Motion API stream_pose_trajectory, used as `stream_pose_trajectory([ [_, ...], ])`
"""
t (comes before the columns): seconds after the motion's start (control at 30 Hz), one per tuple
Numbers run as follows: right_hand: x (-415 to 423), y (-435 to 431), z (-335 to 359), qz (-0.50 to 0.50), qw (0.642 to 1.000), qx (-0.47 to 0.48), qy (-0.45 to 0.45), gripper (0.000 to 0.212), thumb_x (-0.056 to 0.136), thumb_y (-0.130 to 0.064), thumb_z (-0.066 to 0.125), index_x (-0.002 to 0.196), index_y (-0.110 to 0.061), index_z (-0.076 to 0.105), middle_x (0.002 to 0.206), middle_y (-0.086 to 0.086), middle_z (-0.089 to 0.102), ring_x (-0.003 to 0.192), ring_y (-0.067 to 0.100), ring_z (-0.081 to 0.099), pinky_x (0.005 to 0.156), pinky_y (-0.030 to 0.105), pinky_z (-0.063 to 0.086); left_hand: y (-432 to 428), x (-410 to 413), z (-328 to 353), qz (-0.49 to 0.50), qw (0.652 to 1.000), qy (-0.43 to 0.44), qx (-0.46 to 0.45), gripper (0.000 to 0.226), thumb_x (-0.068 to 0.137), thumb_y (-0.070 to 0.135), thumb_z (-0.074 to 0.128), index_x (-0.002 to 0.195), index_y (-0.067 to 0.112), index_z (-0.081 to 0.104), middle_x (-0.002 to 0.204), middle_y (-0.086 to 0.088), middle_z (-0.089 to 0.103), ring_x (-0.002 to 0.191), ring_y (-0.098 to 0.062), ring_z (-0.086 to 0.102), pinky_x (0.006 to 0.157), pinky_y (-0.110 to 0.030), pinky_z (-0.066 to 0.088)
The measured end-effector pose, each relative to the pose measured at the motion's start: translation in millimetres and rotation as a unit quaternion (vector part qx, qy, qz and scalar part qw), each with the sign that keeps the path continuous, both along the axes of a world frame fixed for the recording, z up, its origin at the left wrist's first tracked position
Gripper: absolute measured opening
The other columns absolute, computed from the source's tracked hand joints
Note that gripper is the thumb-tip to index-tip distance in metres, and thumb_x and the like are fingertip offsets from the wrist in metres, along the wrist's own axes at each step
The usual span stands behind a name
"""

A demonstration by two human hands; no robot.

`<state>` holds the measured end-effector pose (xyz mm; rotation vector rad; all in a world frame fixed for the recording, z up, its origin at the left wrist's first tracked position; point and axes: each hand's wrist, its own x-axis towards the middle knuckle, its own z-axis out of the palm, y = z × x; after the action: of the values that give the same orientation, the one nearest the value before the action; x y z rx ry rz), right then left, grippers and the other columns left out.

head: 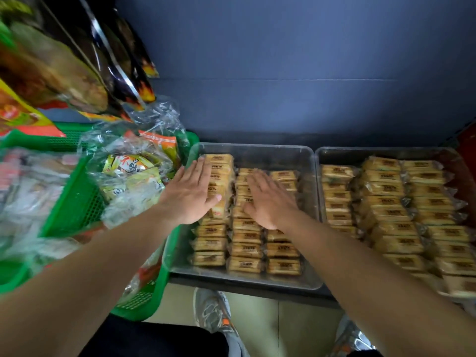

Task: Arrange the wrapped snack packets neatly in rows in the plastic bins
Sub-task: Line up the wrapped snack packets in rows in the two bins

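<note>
Flat and gripping nothing, the left hand [192,194] at ten o'clock in the bin [247,281] and the right hand [268,199] centrally press the snack packets [246,249] down, likely levelling rows.

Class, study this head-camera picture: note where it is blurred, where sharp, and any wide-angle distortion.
Head view: hanging snack bags and green basket at the left edge are smeared with blur; snack packets in the clear bin look sharper; forearms stretch toward the lower corners, a wide-angle effect.
</note>
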<state>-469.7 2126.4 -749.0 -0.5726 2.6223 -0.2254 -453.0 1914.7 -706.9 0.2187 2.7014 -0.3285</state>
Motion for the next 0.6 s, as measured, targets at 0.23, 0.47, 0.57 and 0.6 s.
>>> stream_pose_trajectory([
  [0.23,-12.6,-22.8,-49.5,-0.001,0.998,0.038,0.047,0.071,0.102,-0.058,0.000,0.156,-0.017,-0.023,0.163,0.007,-0.030,0.150,0.023,-0.028,0.125,0.053,-0.006,0.5,-15.3,-23.4,0.001,1.000,0.021,-0.010,0.076,0.100,0.062,-0.004,0.153,0.013,-0.028,0.162,-0.006,-0.032,0.152,-0.022,-0.025,0.125,-0.050,-0.010],
  [0.47,-14.6,-23.4,-49.3,0.007,0.997,0.062,0.044,0.072,0.102,-0.058,0.000,0.156,-0.017,-0.022,0.165,0.007,-0.027,0.151,0.023,-0.025,0.124,0.055,-0.004,3.8,-14.6,-22.1,0.003,1.000,0.010,-0.029,0.076,0.100,0.062,-0.002,0.156,0.016,-0.025,0.164,-0.004,-0.029,0.153,-0.024,-0.022,0.125,-0.052,-0.008],
  [0.57,-7.4,-24.3,-32.5,0.023,0.998,0.062,0.026,0.076,0.101,-0.061,0.004,0.157,-0.016,-0.019,0.164,0.007,-0.027,0.151,0.024,-0.026,0.124,0.054,-0.009,1.6,-17.5,-13.5,0.009,1.000,-0.007,-0.007,0.077,0.102,0.063,0.007,0.158,0.019,-0.020,0.166,-0.002,-0.025,0.154,-0.021,-0.021,0.125,-0.050,-0.008],
  [0.6,0.4,-23.6,-27.1,0.039,0.998,0.056,0.013,0.079,0.100,-0.065,0.005,0.157,-0.016,-0.020,0.162,0.006,-0.030,0.151,0.023,-0.027,0.124,0.052,-0.010,-0.3,-17.7,-9.0,0.005,1.000,-0.012,0.006,0.077,0.102,0.063,0.010,0.159,0.020,-0.018,0.166,-0.001,-0.024,0.154,-0.021,-0.020,0.125,-0.050,-0.008],
])
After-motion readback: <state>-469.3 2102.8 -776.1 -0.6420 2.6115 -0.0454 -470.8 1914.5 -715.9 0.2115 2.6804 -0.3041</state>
